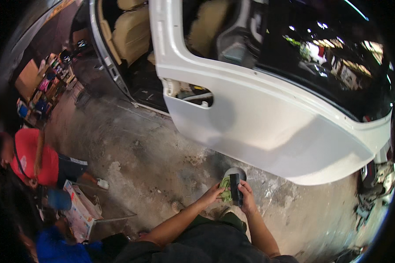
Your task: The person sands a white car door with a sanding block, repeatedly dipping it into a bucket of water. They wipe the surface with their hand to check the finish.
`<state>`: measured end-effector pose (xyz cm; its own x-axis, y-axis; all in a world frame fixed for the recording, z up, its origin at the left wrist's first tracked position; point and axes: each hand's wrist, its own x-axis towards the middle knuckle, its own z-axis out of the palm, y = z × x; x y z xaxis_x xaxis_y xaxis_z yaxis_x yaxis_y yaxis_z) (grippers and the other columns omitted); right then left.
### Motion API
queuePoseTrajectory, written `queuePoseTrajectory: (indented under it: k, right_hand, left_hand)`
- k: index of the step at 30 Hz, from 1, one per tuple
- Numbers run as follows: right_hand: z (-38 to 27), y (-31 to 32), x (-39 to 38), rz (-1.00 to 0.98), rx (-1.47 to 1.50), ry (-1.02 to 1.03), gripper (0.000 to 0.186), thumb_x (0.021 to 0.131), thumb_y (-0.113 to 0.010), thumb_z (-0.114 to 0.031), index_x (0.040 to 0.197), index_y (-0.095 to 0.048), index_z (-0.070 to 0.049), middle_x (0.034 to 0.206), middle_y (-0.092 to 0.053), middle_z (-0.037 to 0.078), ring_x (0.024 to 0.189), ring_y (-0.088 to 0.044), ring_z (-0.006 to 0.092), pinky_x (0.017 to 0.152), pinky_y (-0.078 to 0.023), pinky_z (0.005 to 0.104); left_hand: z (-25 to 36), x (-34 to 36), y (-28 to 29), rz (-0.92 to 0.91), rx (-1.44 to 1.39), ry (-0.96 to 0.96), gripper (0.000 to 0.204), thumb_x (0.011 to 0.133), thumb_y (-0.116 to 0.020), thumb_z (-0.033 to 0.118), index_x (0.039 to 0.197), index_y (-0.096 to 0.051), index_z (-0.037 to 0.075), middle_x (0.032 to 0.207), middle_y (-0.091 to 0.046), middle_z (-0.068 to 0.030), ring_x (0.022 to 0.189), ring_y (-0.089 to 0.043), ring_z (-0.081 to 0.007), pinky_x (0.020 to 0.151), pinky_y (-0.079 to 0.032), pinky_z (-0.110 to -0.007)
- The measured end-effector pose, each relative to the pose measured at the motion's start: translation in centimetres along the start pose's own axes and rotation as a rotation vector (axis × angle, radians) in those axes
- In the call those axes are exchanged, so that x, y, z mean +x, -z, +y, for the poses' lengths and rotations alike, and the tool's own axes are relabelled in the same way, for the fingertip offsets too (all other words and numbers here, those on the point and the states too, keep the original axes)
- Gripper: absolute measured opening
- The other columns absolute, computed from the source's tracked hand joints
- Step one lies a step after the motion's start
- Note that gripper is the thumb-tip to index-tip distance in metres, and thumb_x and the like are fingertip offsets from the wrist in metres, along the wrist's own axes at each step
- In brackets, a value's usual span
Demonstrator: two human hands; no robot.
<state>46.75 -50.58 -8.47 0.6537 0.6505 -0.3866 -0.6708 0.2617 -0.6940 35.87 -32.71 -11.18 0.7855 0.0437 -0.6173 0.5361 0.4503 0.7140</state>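
My left hand (213, 192) pinches a crumpled green cloth (225, 188) against a black flat block (235, 188). That block stands upright in my right hand (248, 198), whose fingers wrap its right side. Both hands meet low in the middle of the view, just above my dark trousers. A round grey disc or lid (235, 172) shows right behind the block. The open white car door (267, 127) hangs directly beyond my hands, with a hole (193, 94) where its handle sits.
Stained concrete floor (149, 149) spreads left of the door. The car's beige seats (129, 33) show through the opening. A person in a red top (33, 160) crouches at left beside a cardboard box (79, 210). Cluttered shelves (44, 87) line the far left; scrap parts (375, 188) lie right.
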Motion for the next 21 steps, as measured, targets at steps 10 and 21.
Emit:
queuePoseTrajectory:
  k: [10,21]
  right_hand:
    - [-3.7,8.6,5.7,0.043,-0.283,0.009,0.035,0.101,-0.066,-0.013,0.133,-0.064,0.002,0.117,-0.072,0.007,0.106,-0.067,0.0146,0.097,-0.051,0.0301]
    - [2.9,15.6,14.8,0.124,-0.641,-0.009,0.04,0.098,-0.071,-0.021,0.132,-0.067,-0.001,0.116,-0.073,0.009,0.107,-0.065,0.0178,0.098,-0.05,0.0329]
  left_hand:
    - [-10.6,-1.2,1.2,0.081,1.226,0.163,0.068,0.101,-0.054,0.057,0.15,-0.053,0.011,0.139,-0.064,-0.0176,0.127,-0.062,-0.0374,0.106,-0.049,-0.048]
    - [-22.2,-9.5,7.6,-0.391,0.827,0.021,0.04,0.109,-0.049,0.037,0.126,-0.066,0.006,0.121,-0.071,-0.0175,0.117,-0.066,-0.0373,0.1,-0.051,-0.044]
